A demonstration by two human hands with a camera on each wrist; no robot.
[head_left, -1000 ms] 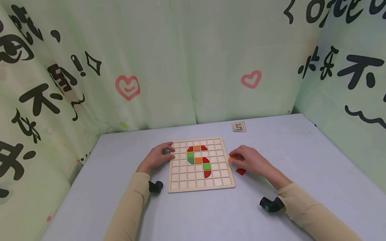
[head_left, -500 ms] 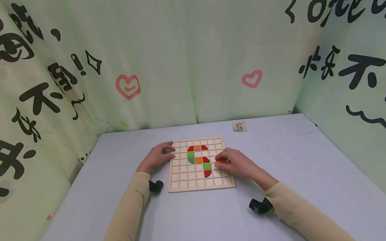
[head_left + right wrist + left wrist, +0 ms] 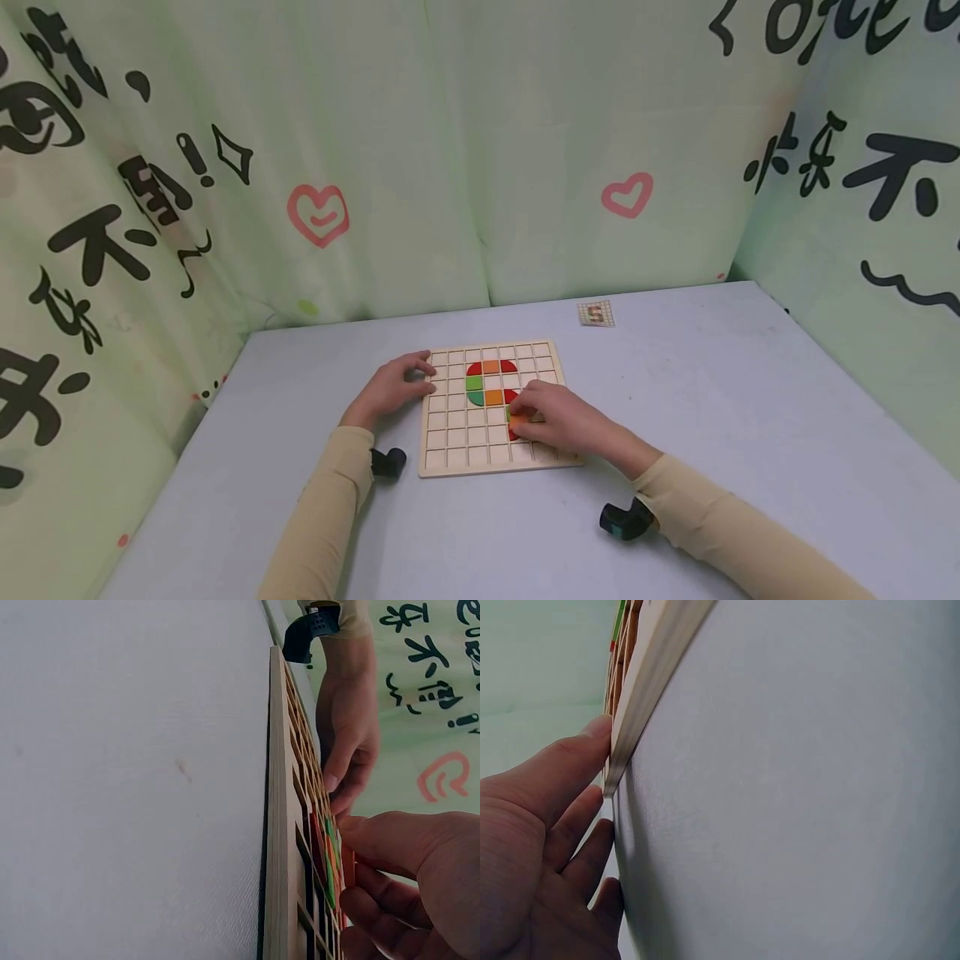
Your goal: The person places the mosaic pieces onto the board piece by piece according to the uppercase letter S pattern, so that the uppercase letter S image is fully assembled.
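Observation:
A square wooden grid board (image 3: 448, 460) lies on the table, bearing several red, orange, green and teal tiles in a curved pattern. My right hand (image 3: 561, 415) pinches an orange tile (image 3: 348, 864) between thumb and fingers, low over the pattern's lower right part. It partly hides the green and red tiles (image 3: 512, 435) there. At the board's left edge rests my left hand (image 3: 392, 388). In the left wrist view its thumb (image 3: 589, 739) lies against the wooden rim, with the other fingers loosely extended beside it.
A small pattern card (image 3: 596, 313) lies near the table's back edge, right of the board. Black wrist cameras (image 3: 388, 463) stick out from both sleeves. A green curtain (image 3: 450, 167) with writing and hearts surrounds the white table (image 3: 480, 542).
My right hand has carried the orange tile leftward from beside the board onto the pattern. The red tile on the table at the right is now hidden. My left hand stays put.

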